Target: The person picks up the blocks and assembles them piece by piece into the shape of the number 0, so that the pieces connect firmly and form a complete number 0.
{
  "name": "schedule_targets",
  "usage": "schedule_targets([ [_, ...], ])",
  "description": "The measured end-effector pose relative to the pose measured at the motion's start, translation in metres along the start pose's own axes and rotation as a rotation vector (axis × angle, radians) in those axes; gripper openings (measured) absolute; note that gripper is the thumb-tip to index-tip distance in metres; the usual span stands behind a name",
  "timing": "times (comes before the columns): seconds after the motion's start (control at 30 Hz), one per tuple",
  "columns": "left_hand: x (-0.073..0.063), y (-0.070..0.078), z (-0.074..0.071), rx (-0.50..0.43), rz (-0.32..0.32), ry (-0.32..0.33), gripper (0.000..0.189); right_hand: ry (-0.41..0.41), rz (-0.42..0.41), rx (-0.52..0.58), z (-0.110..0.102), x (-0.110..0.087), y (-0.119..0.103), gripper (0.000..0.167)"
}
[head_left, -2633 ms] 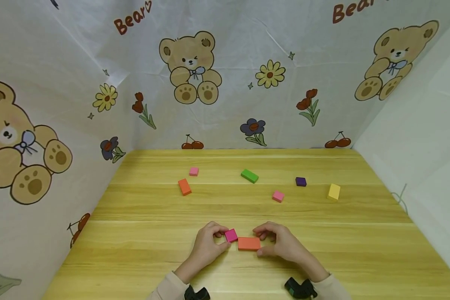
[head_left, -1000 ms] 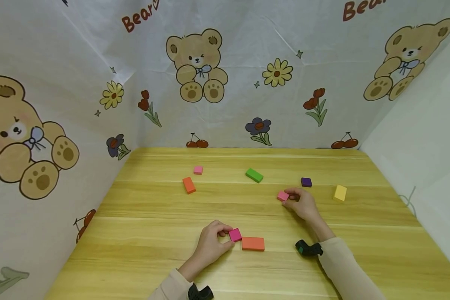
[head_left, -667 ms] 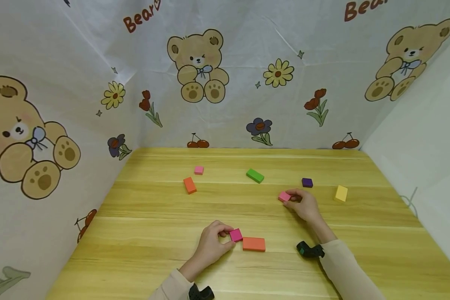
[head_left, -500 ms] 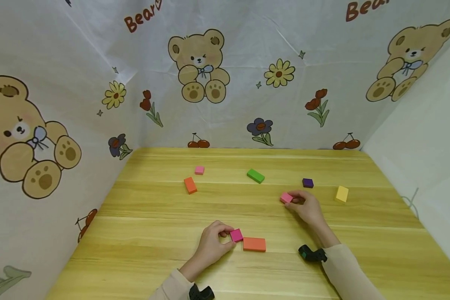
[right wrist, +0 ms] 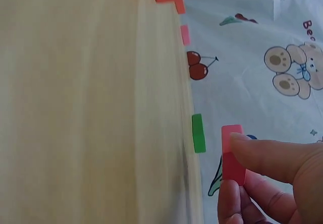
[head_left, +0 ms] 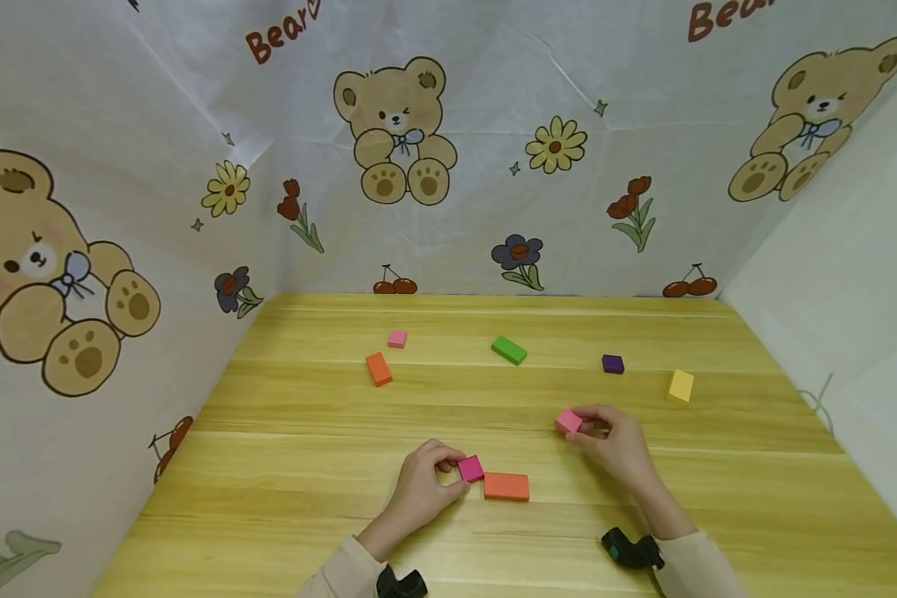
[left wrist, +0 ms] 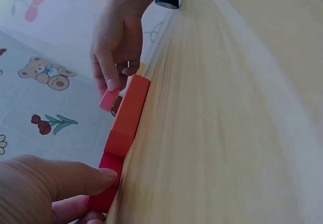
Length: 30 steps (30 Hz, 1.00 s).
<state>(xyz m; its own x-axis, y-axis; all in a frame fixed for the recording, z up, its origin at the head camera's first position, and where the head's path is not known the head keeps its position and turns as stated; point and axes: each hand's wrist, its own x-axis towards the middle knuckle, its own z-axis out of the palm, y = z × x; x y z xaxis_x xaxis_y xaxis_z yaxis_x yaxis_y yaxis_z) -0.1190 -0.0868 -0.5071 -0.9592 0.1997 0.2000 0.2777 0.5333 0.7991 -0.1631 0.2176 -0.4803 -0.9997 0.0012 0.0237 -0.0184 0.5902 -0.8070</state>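
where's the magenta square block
In the head view, the magenta block is low centre, pinched by the left hand, left of the nearer orange rectangular block.

The surface is pale, yellowish wood with grain running across the frame; its far edge crosses near mid-height, and its sides spread toward the lower corners. Left of the frame's centre lies a small pink block, with an orange block set at a slant just below it. A green block lies slanted right of centre. Farther right come a dark purple block and then a yellow block, well apart from the green one. In the lower middle, a coral block lies lengthwise across the frame, its upper left corner meeting a turned magenta block.
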Motion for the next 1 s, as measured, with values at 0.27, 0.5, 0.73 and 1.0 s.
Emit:
schedule_targets([
  [0.27, 0.0, 0.0, 0.001, -0.001, -0.002, -0.003, 0.027, -0.023, 0.043, 0.025, 0.008, -0.022, -0.008, 0.037],
  [0.5, -0.001, -0.001, 0.001, 0.001, -0.005, -0.004, 0.027, -0.046, 0.033, 0.027, 0.014, -0.032, -0.012, 0.035],
  [0.73, 0.0, -0.001, 0.001, 0.004, -0.007, -0.006, 0.027, -0.064, 0.037, 0.047, 0.017, -0.037, -0.015, 0.034],
  [1.0, 0.0, 0.001, 0.0, -0.001, 0.0, -0.008, 0.027, -0.125, 0.031, 0.069, 0.019, -0.04, -0.017, 0.033],
])
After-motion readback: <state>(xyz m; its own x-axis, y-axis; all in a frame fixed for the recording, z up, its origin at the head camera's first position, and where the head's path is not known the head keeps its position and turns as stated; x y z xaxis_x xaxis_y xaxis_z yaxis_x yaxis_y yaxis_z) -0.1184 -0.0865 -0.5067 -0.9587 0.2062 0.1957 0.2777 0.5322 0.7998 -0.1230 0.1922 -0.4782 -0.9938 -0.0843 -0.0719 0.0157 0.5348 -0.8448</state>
